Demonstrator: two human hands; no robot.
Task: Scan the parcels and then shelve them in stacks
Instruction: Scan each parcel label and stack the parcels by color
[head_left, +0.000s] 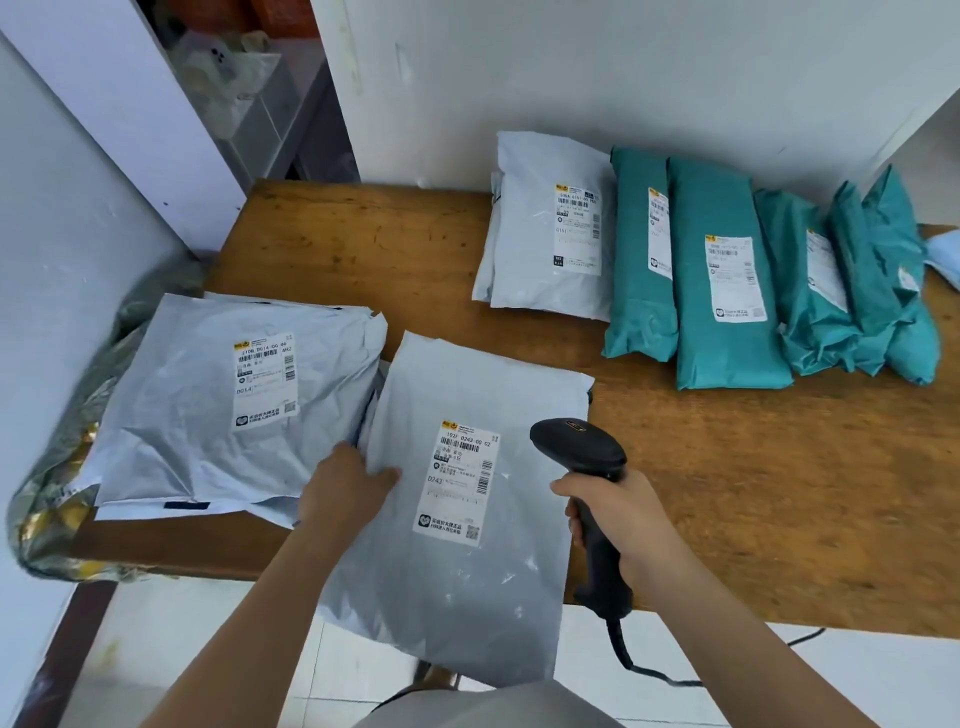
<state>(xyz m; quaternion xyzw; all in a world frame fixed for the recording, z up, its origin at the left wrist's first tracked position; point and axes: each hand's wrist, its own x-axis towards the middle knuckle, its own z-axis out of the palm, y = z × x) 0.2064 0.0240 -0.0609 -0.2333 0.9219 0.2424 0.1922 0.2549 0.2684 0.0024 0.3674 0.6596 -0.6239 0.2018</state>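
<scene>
The grey parcel (457, 571) lies label-up at the near edge of the bench (753, 493). Its far half rests on the wood and its near half hangs over the edge toward the person. Its shipping label (460, 480) faces the camera, fairly flat, with the barcode near the top.

The left hand (345, 486) grips the parcel's left edge, thumb on top of the film. The right hand (618, 525) is wrapped round the handle of the black scanner (579, 449), whose head sits just right of the label and points across it.

The step in hand looks like the scan itself. To do it well, the left hand should keep the film taut so the barcode does not crease. The scanner head should tilt down onto the upper barcode rather than the small codes lower on the label. A slight angle would help too, since the plastic is glossy and could glare. The cable (639, 670) trails off below the bench, so it wants slack.

To the left, touching the held parcel, lies a grey stack (208, 415) with its own label up — a stray beam could read that one instead. Well apart at the back right sit another grey bag (540, 228) and a row of teal parcels (727, 291).
</scene>
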